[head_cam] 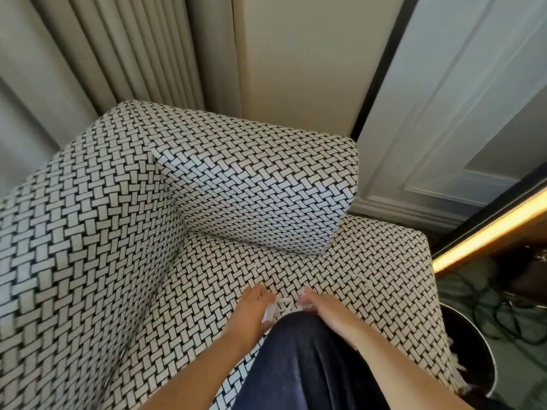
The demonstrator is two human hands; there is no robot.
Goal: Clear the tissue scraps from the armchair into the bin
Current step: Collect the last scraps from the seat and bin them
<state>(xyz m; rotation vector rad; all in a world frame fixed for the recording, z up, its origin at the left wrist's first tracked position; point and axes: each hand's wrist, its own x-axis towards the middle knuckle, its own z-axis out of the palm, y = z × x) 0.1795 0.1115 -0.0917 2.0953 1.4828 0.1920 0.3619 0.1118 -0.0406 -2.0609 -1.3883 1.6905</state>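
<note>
The armchair (124, 220) has a black-and-white woven pattern, and its seat fills the lower middle of the view. White tissue scraps (276, 306) lie near the seat's front edge between my two hands. My left hand (251, 309) rests on the seat with its fingers curled over scraps at their left. My right hand (321, 306) is closed on scraps at their right. Thin scraps (362, 281) lie further right on the seat. The dark round bin (485, 359) stands low at the right, beside the chair, with white scraps (457, 362) in it.
Pleated curtains (97, 54) hang behind the chair, with a white panelled wall (444, 128) at the right. A glowing yellow light strip (491, 229) runs along a dark ledge above cables on the floor (503, 318). My dark-trousered knee (307, 365) is against the seat front.
</note>
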